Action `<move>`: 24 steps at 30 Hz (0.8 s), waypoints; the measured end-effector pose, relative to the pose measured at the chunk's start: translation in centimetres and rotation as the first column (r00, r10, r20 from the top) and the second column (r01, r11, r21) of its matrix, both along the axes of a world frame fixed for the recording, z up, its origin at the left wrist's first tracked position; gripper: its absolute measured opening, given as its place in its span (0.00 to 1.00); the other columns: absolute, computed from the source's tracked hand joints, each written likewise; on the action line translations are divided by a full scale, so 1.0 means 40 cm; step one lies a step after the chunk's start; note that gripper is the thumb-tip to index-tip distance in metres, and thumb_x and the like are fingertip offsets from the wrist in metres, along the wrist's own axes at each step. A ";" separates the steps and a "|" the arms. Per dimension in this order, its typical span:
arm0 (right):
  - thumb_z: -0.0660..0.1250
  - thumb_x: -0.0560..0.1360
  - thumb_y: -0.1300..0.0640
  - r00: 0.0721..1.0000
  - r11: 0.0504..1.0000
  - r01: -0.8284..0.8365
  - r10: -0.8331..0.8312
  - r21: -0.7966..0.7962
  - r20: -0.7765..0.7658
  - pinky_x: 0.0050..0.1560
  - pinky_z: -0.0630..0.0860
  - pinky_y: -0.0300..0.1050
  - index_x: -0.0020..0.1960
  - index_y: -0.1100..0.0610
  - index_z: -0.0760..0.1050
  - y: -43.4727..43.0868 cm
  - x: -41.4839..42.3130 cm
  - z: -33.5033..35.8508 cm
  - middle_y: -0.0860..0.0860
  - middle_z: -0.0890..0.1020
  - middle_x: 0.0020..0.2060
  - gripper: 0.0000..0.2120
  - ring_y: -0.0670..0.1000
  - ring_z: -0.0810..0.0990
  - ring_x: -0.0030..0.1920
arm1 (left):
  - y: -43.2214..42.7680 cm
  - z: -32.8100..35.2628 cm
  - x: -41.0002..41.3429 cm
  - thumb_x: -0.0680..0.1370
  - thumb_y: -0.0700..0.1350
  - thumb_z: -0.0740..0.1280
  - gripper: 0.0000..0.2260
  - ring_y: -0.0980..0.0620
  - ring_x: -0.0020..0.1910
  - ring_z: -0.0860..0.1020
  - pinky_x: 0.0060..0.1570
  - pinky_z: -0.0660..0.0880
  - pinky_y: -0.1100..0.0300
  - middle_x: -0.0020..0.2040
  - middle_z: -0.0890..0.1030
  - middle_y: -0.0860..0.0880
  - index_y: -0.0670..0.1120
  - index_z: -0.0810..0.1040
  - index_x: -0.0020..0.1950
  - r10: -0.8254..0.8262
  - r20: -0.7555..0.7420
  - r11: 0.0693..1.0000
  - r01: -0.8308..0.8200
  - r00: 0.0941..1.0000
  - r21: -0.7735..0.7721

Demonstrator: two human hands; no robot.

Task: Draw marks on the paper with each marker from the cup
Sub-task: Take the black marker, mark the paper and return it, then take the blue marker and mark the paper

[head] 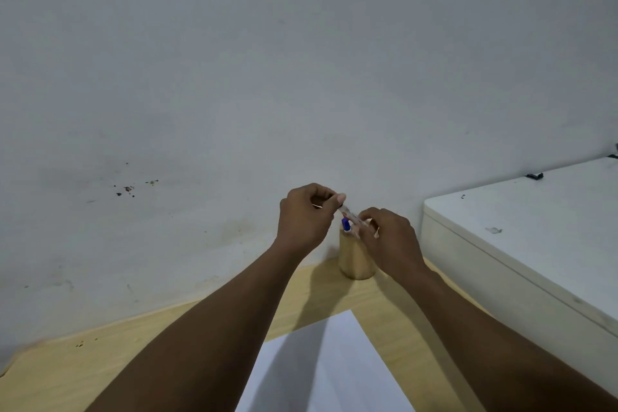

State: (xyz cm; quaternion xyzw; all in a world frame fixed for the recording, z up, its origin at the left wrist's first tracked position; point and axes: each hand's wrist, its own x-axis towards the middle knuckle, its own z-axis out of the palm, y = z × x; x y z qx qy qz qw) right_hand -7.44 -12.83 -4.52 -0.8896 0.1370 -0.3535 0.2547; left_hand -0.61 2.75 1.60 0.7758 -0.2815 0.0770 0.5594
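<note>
Against a scuffed grey wall, a pale wooden desk [100, 368] carried a beige cylindrical cup [355, 257] and a white paper sheet [337, 375] near the front edge. Both hands met above the cup: the left hand [306, 216] and right hand [389, 237] were each pinched on one slim, pale-barrelled marker [347, 212]. A blue-capped marker [346, 225] stood in the cup. Light, stiff and smooth, the marker probably wanted a mid-barrel grip.
</note>
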 end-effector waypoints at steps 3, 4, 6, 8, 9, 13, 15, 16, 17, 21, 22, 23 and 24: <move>0.68 0.78 0.51 0.999 0.999 0.041 -0.042 0.025 0.033 0.37 0.73 0.44 0.54 0.56 0.82 -0.021 0.019 -0.003 0.48 0.80 0.35 0.10 0.51 0.78 0.36 | -0.028 0.003 0.012 0.79 0.53 0.69 0.15 0.54 0.47 0.83 0.49 0.78 0.59 0.49 0.84 0.53 0.48 0.80 0.63 -0.014 -0.011 0.999 0.015 1.000 0.044; 0.69 0.78 0.51 0.998 0.998 0.044 -0.046 0.048 0.033 0.34 0.71 0.43 0.53 0.56 0.81 -0.026 0.025 -0.007 0.46 0.79 0.32 0.10 0.49 0.77 0.34 | -0.033 -0.005 0.022 0.79 0.48 0.68 0.16 0.53 0.48 0.82 0.52 0.78 0.57 0.52 0.83 0.53 0.49 0.79 0.66 -0.021 0.012 0.993 0.019 1.000 0.114; 0.69 0.78 0.50 0.998 0.994 0.041 -0.046 0.104 0.045 0.31 0.68 0.41 0.51 0.56 0.81 -0.035 0.033 -0.014 0.43 0.76 0.28 0.10 0.46 0.75 0.31 | -0.043 -0.033 0.042 0.78 0.42 0.67 0.20 0.50 0.53 0.81 0.58 0.79 0.51 0.61 0.81 0.50 0.49 0.77 0.70 -0.064 0.095 0.944 0.030 0.993 0.328; 0.69 0.78 0.51 0.996 0.988 0.029 -0.042 0.153 0.083 0.30 0.67 0.40 0.51 0.57 0.81 -0.040 0.041 -0.014 0.43 0.75 0.27 0.09 0.44 0.75 0.29 | -0.057 -0.065 0.056 0.78 0.41 0.67 0.22 0.47 0.59 0.80 0.61 0.79 0.50 0.66 0.78 0.47 0.49 0.75 0.72 -0.116 0.166 0.875 0.021 0.979 0.483; 0.69 0.79 0.52 0.995 0.985 0.023 -0.040 0.170 0.097 0.30 0.67 0.39 0.51 0.58 0.80 -0.041 0.043 -0.012 0.44 0.75 0.26 0.09 0.44 0.74 0.29 | -0.065 -0.078 0.062 0.79 0.41 0.67 0.21 0.47 0.60 0.80 0.61 0.79 0.50 0.67 0.78 0.47 0.49 0.76 0.72 -0.127 0.181 0.857 0.017 0.975 0.514; 0.70 0.78 0.51 0.999 0.980 0.012 -0.022 0.200 0.047 0.30 0.65 0.37 0.50 0.56 0.80 -0.053 0.053 -0.016 0.44 0.77 0.28 0.08 0.42 0.75 0.30 | -0.096 -0.114 0.081 0.78 0.45 0.68 0.14 0.47 0.54 0.82 0.54 0.81 0.47 0.58 0.84 0.49 0.51 0.82 0.63 -0.140 0.216 0.824 -0.007 0.966 0.566; 0.71 0.77 0.52 1.000 0.977 0.016 -0.021 0.213 0.021 0.31 0.66 0.38 0.48 0.55 0.81 -0.059 0.055 -0.033 0.46 0.78 0.29 0.07 0.44 0.76 0.31 | -0.107 -0.125 0.087 0.77 0.47 0.69 0.10 0.47 0.49 0.83 0.49 0.82 0.48 0.52 0.86 0.51 0.52 0.84 0.58 -0.122 0.224 0.816 -0.031 0.967 0.578; 0.71 0.77 0.52 0.999 0.975 0.014 -0.020 0.220 0.025 0.32 0.66 0.39 0.46 0.55 0.80 -0.061 0.055 -0.040 0.46 0.78 0.28 0.06 0.44 0.76 0.31 | -0.111 -0.129 0.089 0.77 0.48 0.70 0.08 0.48 0.48 0.83 0.48 0.82 0.49 0.49 0.87 0.52 0.52 0.84 0.55 -0.104 0.225 0.820 -0.044 0.969 0.570; 0.72 0.76 0.53 0.999 0.975 0.011 -0.018 0.222 0.029 0.32 0.67 0.39 0.44 0.55 0.80 -0.062 0.055 -0.045 0.46 0.76 0.28 0.06 0.44 0.75 0.31 | -0.114 -0.130 0.091 0.77 0.49 0.70 0.07 0.48 0.47 0.83 0.47 0.82 0.50 0.47 0.87 0.53 0.52 0.84 0.54 -0.085 0.225 0.830 -0.056 0.971 0.554; 0.72 0.75 0.54 0.998 0.979 0.015 -0.003 0.204 -0.058 0.37 0.70 0.41 0.45 0.58 0.83 -0.062 0.057 -0.056 0.46 0.80 0.34 0.07 0.49 0.78 0.37 | -0.106 -0.119 0.104 0.77 0.49 0.71 0.07 0.51 0.43 0.83 0.45 0.80 0.55 0.43 0.86 0.52 0.49 0.85 0.53 -0.028 0.216 0.887 -0.075 0.976 0.456; 0.71 0.75 0.55 0.997 0.977 0.019 -0.001 0.211 -0.082 0.41 0.71 0.42 0.48 0.58 0.84 -0.062 0.055 -0.057 0.48 0.82 0.38 0.08 0.51 0.79 0.41 | -0.097 -0.109 0.105 0.77 0.49 0.72 0.08 0.51 0.42 0.82 0.44 0.79 0.57 0.41 0.85 0.51 0.48 0.86 0.52 -0.015 0.203 0.903 -0.074 0.979 0.422; 0.71 0.75 0.55 0.995 0.973 0.020 0.002 0.228 -0.098 0.44 0.71 0.42 0.51 0.59 0.84 -0.059 0.051 -0.057 0.49 0.83 0.42 0.09 0.51 0.79 0.44 | -0.087 -0.097 0.104 0.76 0.48 0.73 0.07 0.51 0.41 0.82 0.43 0.78 0.58 0.39 0.84 0.51 0.47 0.86 0.51 -0.004 0.190 0.919 -0.071 0.982 0.388; 0.71 0.75 0.56 0.994 0.968 0.021 0.006 0.249 -0.105 0.46 0.70 0.41 0.54 0.59 0.84 -0.055 0.047 -0.055 0.48 0.81 0.44 0.10 0.50 0.78 0.45 | -0.076 -0.082 0.101 0.76 0.47 0.73 0.07 0.50 0.40 0.82 0.42 0.77 0.59 0.38 0.84 0.51 0.46 0.86 0.50 0.006 0.178 0.933 -0.070 0.984 0.354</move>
